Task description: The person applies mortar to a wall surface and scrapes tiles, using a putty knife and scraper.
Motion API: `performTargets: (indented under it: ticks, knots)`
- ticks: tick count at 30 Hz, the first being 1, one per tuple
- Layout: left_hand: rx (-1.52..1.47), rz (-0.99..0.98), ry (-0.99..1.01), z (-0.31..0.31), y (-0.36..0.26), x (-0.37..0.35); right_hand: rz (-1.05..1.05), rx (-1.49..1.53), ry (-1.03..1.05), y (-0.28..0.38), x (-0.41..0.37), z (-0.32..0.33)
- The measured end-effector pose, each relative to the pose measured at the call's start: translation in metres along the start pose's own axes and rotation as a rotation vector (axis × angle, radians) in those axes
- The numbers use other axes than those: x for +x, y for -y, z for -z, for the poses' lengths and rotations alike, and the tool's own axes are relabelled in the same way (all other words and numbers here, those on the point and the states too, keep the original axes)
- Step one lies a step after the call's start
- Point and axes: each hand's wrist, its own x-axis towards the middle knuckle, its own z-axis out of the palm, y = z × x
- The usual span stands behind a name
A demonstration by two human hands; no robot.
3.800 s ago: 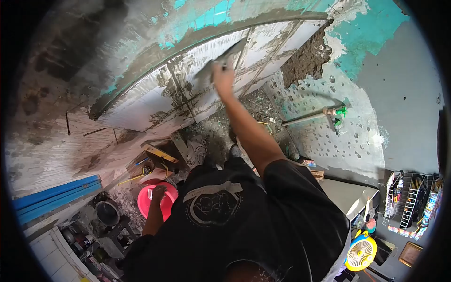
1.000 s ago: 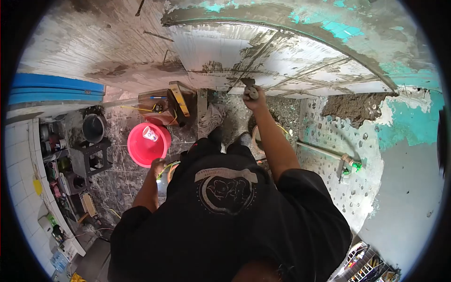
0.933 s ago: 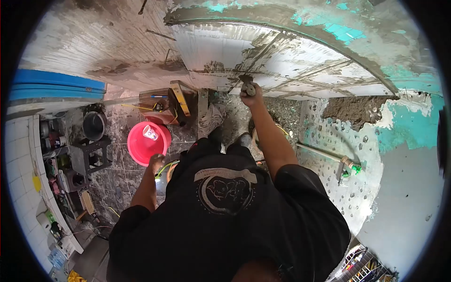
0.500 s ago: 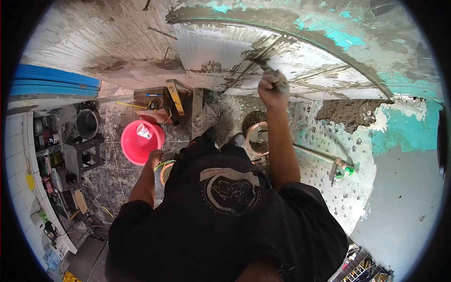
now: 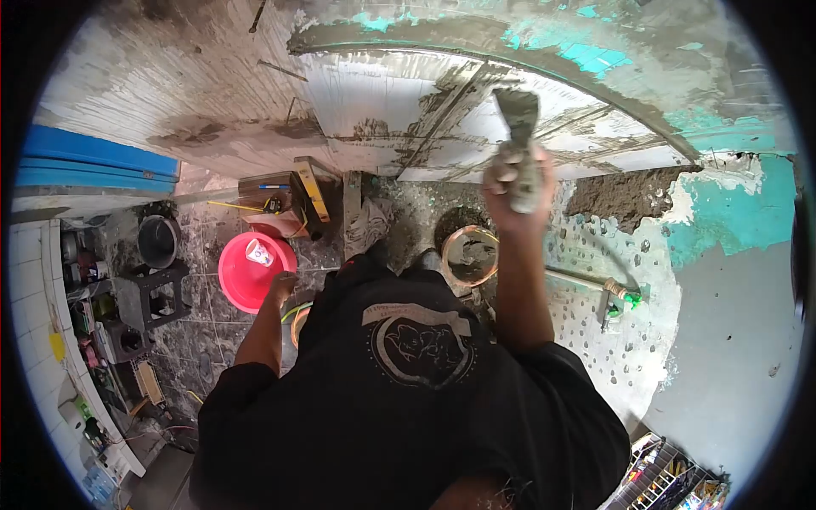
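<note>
My right hand [image 5: 518, 183] is wrapped round the pale handle of a putty knife [image 5: 518, 115]. Grey mortar smears its wide blade, which points up in front of the white tiles [image 5: 361, 85]. Dark mortar lines and smears cross these tiles on the wall. My left hand [image 5: 283, 283] hangs low at my side, beside the rim of a pink basin [image 5: 228, 276]. Its fingers look curled in; whether anything is inside them is hidden. A white printed cup [image 5: 258, 252] lies in the basin.
A round bucket [image 5: 470, 255] stands by my feet. Near the wall are a yellow spirit level [image 5: 312, 189] and a tape measure [image 5: 272, 205]. A pipe with a green-ended tap [image 5: 629, 297] juts out at right. A grey stool [image 5: 153, 293] and black tub [image 5: 158, 241] are at left.
My right hand has drawn back from the tiles and moved right and down, turning the putty knife so its blade shows. The left hand has barely moved.
</note>
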Motion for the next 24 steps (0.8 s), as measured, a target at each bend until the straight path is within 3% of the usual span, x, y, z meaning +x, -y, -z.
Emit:
performTargets:
  ticks: [1,3,7,9,11,13,15,18,20,22,24]
  knots:
    - [0.014,0.022,0.002,0.001,-0.007,-0.005,0.045,-0.195,-0.103,-0.013,0.001,-0.001]
    - [0.01,0.042,0.0,0.001,-0.021,-0.016,0.058,-0.255,-0.248,-0.047,0.018,0.015]
    - [-0.014,0.015,0.006,-0.002,-0.029,-0.019,0.241,-0.563,-0.19,-0.101,0.059,0.015]
    - [0.0,0.026,0.012,-0.005,-0.028,-0.019,0.582,-0.81,-0.234,-0.142,0.097,0.01]
    - [0.015,0.061,0.002,-0.005,-0.029,-0.021,1.072,-1.328,-0.406,-0.158,0.103,0.002]
    - [0.009,0.081,0.025,-0.004,-0.031,-0.021,0.951,-1.292,-0.323,-0.159,0.09,0.004]
    - [-0.01,0.085,0.021,-0.005,-0.034,-0.02,0.255,-0.656,0.0,-0.148,0.045,0.003]
    - [-0.044,0.074,-0.012,-0.005,-0.042,-0.029,0.093,-0.592,-0.318,-0.152,0.038,0.037]
    - [-0.063,0.062,-0.016,-0.004,-0.046,-0.036,0.227,-0.683,-0.389,-0.176,0.084,0.094]
    - [-0.025,0.075,-0.033,-0.002,-0.039,-0.036,0.247,-0.668,-0.395,-0.186,0.108,0.097]
    - [0.041,0.024,-0.01,0.005,-0.023,-0.036,0.157,-0.54,-0.347,-0.194,0.113,0.048]
